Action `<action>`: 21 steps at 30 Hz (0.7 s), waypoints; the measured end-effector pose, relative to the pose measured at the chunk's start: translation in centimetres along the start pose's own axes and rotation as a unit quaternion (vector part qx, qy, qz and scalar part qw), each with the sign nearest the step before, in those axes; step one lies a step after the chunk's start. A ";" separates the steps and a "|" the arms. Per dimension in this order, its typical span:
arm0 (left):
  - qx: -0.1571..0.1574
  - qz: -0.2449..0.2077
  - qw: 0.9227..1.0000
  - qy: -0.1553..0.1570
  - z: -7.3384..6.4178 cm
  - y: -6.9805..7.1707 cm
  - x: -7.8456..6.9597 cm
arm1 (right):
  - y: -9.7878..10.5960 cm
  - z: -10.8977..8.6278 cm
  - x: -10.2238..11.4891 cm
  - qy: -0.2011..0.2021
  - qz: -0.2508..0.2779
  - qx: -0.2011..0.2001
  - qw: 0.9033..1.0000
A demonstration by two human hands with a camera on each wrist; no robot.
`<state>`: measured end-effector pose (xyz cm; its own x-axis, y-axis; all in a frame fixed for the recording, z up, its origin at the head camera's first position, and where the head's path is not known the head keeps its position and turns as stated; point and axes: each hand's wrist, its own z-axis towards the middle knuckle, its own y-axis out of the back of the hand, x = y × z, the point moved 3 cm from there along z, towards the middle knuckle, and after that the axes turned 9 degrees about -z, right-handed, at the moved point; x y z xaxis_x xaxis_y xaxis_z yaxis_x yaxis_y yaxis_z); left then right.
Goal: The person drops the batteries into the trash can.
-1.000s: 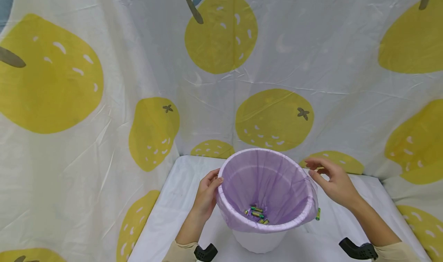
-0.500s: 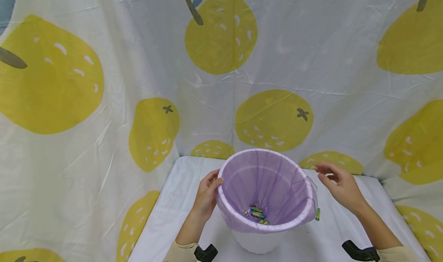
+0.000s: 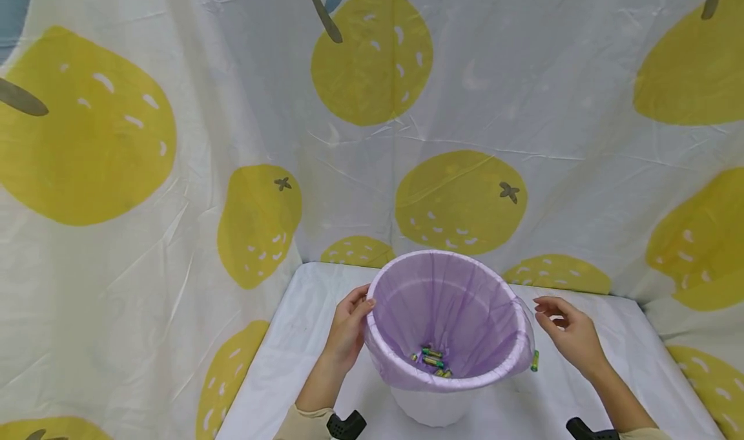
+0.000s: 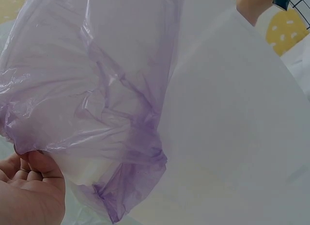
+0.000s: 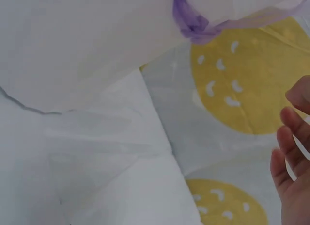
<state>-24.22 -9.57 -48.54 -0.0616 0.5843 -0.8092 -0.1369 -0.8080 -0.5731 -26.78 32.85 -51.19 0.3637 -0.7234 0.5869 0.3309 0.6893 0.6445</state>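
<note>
A white bin [image 3: 436, 406] stands on the table, lined with a thin purple trash bag [image 3: 450, 291] folded over its rim. My left hand [image 3: 347, 327] grips the rim on the left side, thumb on top and fingers outside; in the left wrist view this hand [image 4: 34, 191] shows at the bag's gathered edge. Several small green batteries [image 3: 433, 362] lie at the bottom of the bag. One more green battery [image 3: 535, 361] lies beside the bin on the right, partly hidden by the bag. To the right, my right hand [image 3: 572, 338] hovers with loosely bent fingers, holding nothing.
A white cloth [image 3: 325, 282] covers the table, whose far edge runs along a hanging curtain [image 3: 558, 91] printed with yellow fruit. That curtain encloses the back and both sides. Each wrist carries a black camera mount [image 3: 347, 424].
My right hand has drawn away from the bin's rim, moving right and then down towards the table. The left hand and the bin have stayed still.
</note>
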 end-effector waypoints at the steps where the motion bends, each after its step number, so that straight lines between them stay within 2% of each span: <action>1: 0.000 -0.001 1.000 0.000 0.0 0.0 0.0 | -0.2 -0.2 -0.3 -0.007 0.002 0.001 1.000; 6: 0.004 -0.002 1.000 -0.002 0.0 -0.1 -0.1 | -0.8 -0.8 -1.8 -0.034 0.015 -0.001 0.999; 14: 0.003 0.003 1.000 -0.005 0.0 -0.1 -0.1 | -1.7 -2.3 -3.7 -0.072 0.006 0.005 0.997; 21: 0.001 0.005 1.000 0.000 -0.2 -0.1 -0.1 | -4.2 -4.3 -6.6 -0.142 -0.009 0.029 0.989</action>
<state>-24.04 -9.61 -48.41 -0.0628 0.5762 -0.8149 -0.1389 -0.8136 -0.5645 -26.86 34.90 -59.85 0.0958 -0.7234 0.6838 0.2819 0.6785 0.6783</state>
